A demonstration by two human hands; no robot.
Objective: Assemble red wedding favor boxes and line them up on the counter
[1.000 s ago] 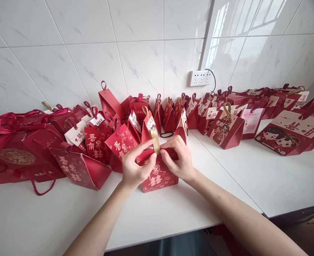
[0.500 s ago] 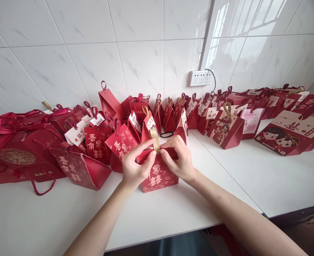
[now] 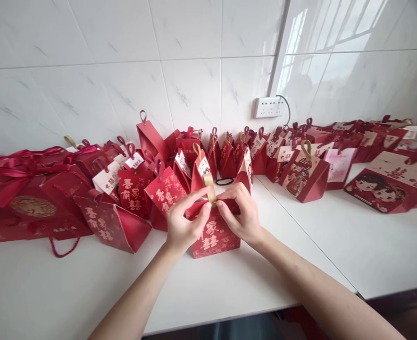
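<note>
A red gift box (image 3: 221, 238) with pale printed characters stands on the table in front of me. From its top edge rises a gold ribbon loop (image 3: 209, 184). My left hand (image 3: 187, 219) pinches the ribbon's base from the left, thumb and index finger closed on it. From the other side, my right hand (image 3: 242, 215) pinches the same spot with thumb and index finger. The fingertips of both hands nearly meet and partly hide the box's top. A black hair-tie-like ring (image 3: 224, 181) lies just behind the hands.
Several red boxes with ribbon loops line the tiled wall. A large red box with a bow (image 3: 35, 203) sits at the left, a tipped box (image 3: 112, 222) beside it. At the right stand a gold-looped box (image 3: 304, 172) and a cartoon-couple box (image 3: 388, 184). A socket strip (image 3: 270, 107) is on the wall.
The view has shifted slightly, so everything appears a little further right and lower. Both hands keep their pinch at the gold ribbon's base.
</note>
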